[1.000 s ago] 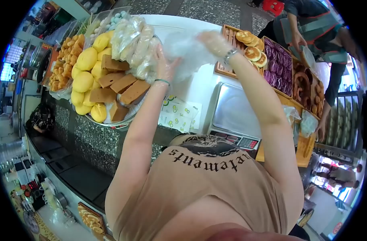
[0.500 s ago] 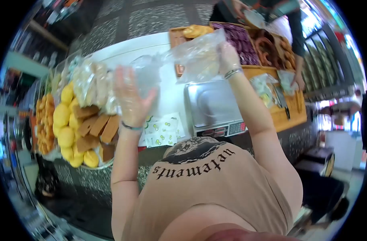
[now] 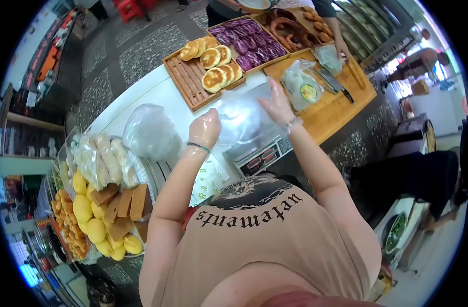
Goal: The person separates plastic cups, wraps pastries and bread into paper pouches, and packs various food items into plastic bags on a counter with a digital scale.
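A clear plastic bag (image 3: 240, 122) is spread between my hands, above the steel top of the digital scale (image 3: 267, 159). My left hand (image 3: 205, 129), in a thin clear glove, is closed on the bag's left edge. My right hand (image 3: 279, 105), also gloved, is open at the bag's right side, fingers and thumb apart; whether it touches the plastic I cannot tell. Just beyond the bag, round browned flatbreads (image 3: 214, 80) lie in a wooden tray (image 3: 187, 88). A crumpled pile of clear bags (image 3: 150, 132) lies left of my left hand.
Yellow buns (image 3: 82, 208), brown cake slices (image 3: 124, 203) and bagged pale rolls (image 3: 103, 156) stand at left. Purple rolls (image 3: 249, 41) fill a far tray. A knife (image 3: 336, 86) lies on the wooden board (image 3: 341, 110) at right, near a co-worker's hand (image 3: 342, 48).
My left hand, spread before, is now closed on the bag. My right hand has let go and opened. The bag has come down over the scale, and the view has shifted.
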A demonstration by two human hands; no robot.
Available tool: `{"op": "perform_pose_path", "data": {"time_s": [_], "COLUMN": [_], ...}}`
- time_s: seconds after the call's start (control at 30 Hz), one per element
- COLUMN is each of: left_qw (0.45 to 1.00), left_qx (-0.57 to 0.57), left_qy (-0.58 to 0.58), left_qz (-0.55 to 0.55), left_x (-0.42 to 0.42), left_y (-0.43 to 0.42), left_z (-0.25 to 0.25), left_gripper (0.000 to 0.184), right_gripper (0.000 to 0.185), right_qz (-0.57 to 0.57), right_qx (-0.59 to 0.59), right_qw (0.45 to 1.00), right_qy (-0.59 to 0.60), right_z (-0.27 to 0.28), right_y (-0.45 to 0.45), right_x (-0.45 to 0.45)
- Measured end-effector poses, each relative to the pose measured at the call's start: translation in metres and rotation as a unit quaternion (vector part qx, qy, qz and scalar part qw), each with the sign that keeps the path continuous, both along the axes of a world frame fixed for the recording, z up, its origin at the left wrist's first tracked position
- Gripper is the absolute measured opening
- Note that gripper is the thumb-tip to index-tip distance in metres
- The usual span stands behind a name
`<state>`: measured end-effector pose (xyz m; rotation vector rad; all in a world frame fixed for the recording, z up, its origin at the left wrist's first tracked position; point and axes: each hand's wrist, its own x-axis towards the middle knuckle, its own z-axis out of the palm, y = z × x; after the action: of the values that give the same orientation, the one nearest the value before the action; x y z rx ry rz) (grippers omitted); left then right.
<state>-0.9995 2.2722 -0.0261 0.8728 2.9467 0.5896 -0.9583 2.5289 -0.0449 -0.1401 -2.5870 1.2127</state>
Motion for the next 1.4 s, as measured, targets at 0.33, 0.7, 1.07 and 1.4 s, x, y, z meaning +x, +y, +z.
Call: {"op": "perform_pose_path", "data": {"time_s": [0.33, 0.7, 1.07, 1.4], "left_qw": [0.991, 0.985, 0.623, 0.599], "left_qx": [-0.043, -0.032, 0.567, 0.629], "left_qy": [-0.092, -0.169, -0.438, -0.495], "left_qz": [-0.084, -0.015, 0.314, -0.028], "left_x": [0.041, 0.069, 0.045, 0.046], "left_y": [0.045, 0.036, 0.069, 0.092], "left_z": [0.024, 0.033, -0.053, 0.023], "left_gripper": [0.041, 0.037, 0.026, 0.045], "right_gripper": [0.064, 0.023, 0.013, 0.035], "right_qz": [0.011, 0.028, 0.050, 0.057], "right_qx": [0.118, 0.089, -0.757, -0.851], "right_qw": [0.986, 0.995, 0.603, 0.484], "right_qy": [0.114, -0.019, -0.245, -0.195], "right_z": [-0.004, -0.018, 0.052, -0.007], "right_y": [-0.091, 0.065, 0.156, 0.162], "right_x": [0.045, 0.015, 0.013, -0.037]}}
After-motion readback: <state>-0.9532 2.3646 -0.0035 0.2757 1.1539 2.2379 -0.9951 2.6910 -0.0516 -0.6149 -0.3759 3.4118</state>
